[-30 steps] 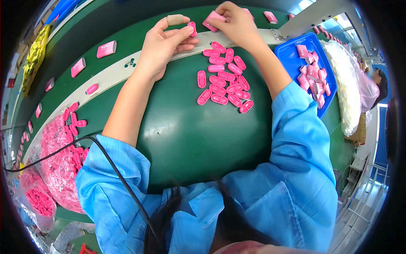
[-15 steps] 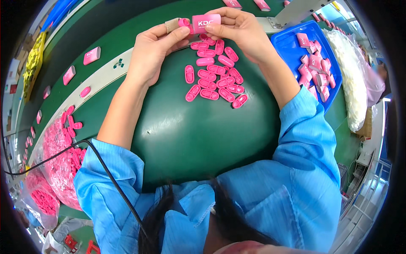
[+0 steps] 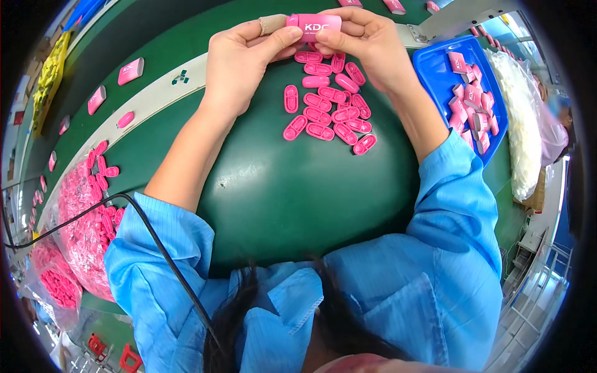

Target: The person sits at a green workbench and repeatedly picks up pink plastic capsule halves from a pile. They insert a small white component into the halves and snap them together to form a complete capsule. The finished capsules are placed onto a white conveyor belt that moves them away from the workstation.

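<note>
Both hands hold one pink rectangular case [image 3: 314,25] with white lettering, above the far edge of the green table. My left hand [image 3: 245,56] grips its left end between thumb and bandaged forefinger. My right hand [image 3: 364,37] pinches its right end from above. Just below the hands lies a cluster of several small pink oval caps [image 3: 326,105] on the green mat [image 3: 292,193].
A blue tray [image 3: 435,74] with several pink cases stands at the right, white foam pieces [image 3: 522,137] beyond it. More pink cases [image 3: 130,70] ride the green conveyor at the left. Clear bags of pink parts [image 3: 81,217] sit at the lower left; a black cable [image 3: 143,230] crosses my left sleeve.
The right hand picked a pink case off the belt and brought it in front of me; both hands now hold it level, lettering up, closer to the camera.
</note>
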{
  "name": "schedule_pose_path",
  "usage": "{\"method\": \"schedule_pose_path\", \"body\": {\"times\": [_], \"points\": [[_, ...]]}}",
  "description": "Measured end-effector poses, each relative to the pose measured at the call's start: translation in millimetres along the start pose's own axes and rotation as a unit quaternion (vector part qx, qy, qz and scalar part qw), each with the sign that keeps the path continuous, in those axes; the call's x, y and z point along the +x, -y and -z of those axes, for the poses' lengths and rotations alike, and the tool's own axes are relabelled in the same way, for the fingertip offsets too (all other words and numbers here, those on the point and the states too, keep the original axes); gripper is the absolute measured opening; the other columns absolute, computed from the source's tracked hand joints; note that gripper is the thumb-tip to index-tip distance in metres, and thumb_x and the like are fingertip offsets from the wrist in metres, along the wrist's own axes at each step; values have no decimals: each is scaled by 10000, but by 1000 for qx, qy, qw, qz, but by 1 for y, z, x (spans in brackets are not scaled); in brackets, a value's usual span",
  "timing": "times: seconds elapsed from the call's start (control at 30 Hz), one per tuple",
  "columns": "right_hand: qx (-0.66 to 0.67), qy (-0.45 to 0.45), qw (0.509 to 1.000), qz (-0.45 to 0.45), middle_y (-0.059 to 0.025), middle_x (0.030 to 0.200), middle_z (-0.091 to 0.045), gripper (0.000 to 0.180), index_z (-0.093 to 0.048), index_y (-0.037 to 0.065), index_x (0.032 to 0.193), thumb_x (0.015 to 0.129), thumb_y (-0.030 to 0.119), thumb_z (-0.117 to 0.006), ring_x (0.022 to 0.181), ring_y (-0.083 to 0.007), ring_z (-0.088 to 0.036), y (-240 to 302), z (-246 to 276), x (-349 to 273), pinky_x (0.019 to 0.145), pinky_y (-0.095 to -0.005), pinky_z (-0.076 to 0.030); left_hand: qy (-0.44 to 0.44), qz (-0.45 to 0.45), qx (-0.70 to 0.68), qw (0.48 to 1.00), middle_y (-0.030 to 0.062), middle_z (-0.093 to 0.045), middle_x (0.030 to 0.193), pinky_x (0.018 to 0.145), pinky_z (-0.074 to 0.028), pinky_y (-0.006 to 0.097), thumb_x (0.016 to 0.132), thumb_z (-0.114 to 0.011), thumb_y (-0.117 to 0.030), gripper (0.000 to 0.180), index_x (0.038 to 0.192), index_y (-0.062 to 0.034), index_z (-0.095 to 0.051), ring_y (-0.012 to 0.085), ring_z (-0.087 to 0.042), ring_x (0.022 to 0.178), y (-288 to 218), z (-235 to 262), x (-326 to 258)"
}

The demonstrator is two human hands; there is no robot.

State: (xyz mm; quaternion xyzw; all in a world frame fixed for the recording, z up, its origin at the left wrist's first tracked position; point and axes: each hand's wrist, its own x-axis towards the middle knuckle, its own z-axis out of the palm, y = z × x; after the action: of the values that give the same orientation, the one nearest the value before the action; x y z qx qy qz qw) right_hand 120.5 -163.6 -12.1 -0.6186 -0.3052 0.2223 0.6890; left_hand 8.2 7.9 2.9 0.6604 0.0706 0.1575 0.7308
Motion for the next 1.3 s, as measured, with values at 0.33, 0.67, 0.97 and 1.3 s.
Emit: {"method": "schedule_pose_path", "body": {"times": [0.33,0.67,0.97,1.3], "points": [[-1,1,1000,-4,-114,1009,-703,316,-611,-36,1172,887,61,-704,869,-146,-680,-2,-1,-6,800,-273,-570,19,-10,56,998,130,-706,1023,835,-582,268,881,-726,-114,359,1160,95,-642,165,-694,896,1,1,-2],[-58,-9,997,45,-119,1018,-705,361,-608,-60,1186,860,37,-729,841,-144,-673,0,-4,-5,781,-274,-572,8,-51,205,977,126,-704,1053,847,-575,273,905,-698,-112,336,1177,79,-649,152,-691,913,3,7,0],[-19,-58,997,42,-111,994,-699,247,-604,-64,1111,888,12,-676,871,-132,-672,6,-24,-11,764,-249,-561,-31,-115,312,942,213,-722,862,738,-574,309,879,-616,-47,220,1062,74,-632,283,-731,798,0,-20,-21],[-106,-11,994,-38,-109,968,-701,235,-631,-78,1069,899,78,-677,790,-118,-669,-16,-8,80,679,-230,-540,-77,-275,431,856,242,-685,1017,830,-536,404,870,-620,-74,495,1324,64,-479,344,-690,964,11,13,20]]}}
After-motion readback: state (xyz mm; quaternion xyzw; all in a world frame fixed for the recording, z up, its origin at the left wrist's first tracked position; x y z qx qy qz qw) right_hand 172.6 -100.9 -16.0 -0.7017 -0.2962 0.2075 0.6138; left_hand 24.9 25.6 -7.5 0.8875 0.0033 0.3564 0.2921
